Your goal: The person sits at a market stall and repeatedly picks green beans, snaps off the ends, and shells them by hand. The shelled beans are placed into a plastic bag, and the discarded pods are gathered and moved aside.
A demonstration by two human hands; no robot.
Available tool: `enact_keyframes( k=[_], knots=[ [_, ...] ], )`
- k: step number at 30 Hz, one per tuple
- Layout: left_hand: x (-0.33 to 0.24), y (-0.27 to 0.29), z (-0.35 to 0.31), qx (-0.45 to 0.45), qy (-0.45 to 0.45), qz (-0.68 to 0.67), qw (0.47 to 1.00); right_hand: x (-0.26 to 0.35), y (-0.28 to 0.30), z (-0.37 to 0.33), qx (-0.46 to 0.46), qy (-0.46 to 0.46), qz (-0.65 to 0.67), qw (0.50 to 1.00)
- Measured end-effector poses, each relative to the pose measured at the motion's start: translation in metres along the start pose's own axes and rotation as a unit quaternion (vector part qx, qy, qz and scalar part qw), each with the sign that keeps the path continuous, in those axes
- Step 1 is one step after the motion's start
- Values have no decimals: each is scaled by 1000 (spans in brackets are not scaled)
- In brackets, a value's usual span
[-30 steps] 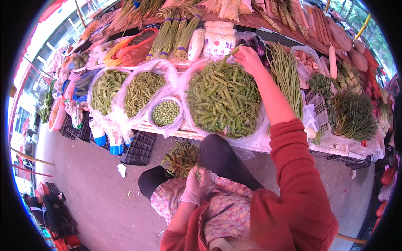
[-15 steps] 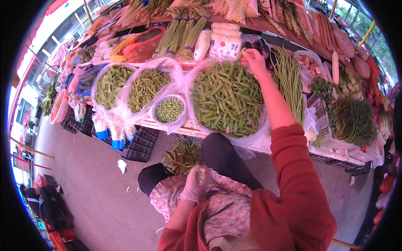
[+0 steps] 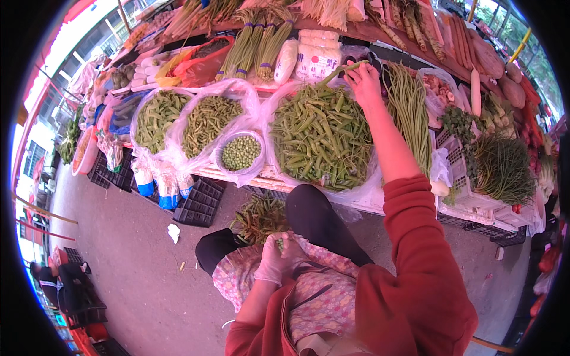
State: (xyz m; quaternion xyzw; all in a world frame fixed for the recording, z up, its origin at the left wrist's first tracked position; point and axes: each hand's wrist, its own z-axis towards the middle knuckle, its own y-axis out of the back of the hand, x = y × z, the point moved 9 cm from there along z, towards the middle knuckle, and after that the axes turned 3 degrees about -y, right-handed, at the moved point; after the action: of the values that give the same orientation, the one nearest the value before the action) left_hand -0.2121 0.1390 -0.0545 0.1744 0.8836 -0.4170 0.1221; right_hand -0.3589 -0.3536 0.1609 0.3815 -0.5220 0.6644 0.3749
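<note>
My right hand is stretched out over the far right part of a big heap of pea pods. Its fingers pinch one long green pea pod, held slanting above the heap. In my lap, my left hand wears a thin clear glove and is curled closed. Small green peas show between its fingers. Left of the big heap, a round bowl of shelled peas stands at the stall's front edge. Below the stall, a pile of browned and green pods lies between my knees.
Plastic-lined heaps of flat green pods and smaller pods stand further left. Long beans lie right of my right hand. Black crates stand on the floor at the front left. A person is at the far left.
My right hand has shifted slightly, and the pea pod in its fingers now lies slanted across above the heap. My left hand has stayed in my lap, still closed.
</note>
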Motion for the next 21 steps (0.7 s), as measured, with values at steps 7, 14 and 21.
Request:
enact_keyframes(
  k=[7, 14, 21],
  knots=[
    [3, -5, -5, 7, 28, 27, 999, 11, -15, -11, 5, 135, -510, 849],
    [6, -6, -5, 5, 43, 7, 999, 19, -8, -21, -31, 132, -572, 809],
    [6, -5, -8, -10, 56, 3, 998, 16, -7, -18, 8, 182, -520, 835]
  ],
)
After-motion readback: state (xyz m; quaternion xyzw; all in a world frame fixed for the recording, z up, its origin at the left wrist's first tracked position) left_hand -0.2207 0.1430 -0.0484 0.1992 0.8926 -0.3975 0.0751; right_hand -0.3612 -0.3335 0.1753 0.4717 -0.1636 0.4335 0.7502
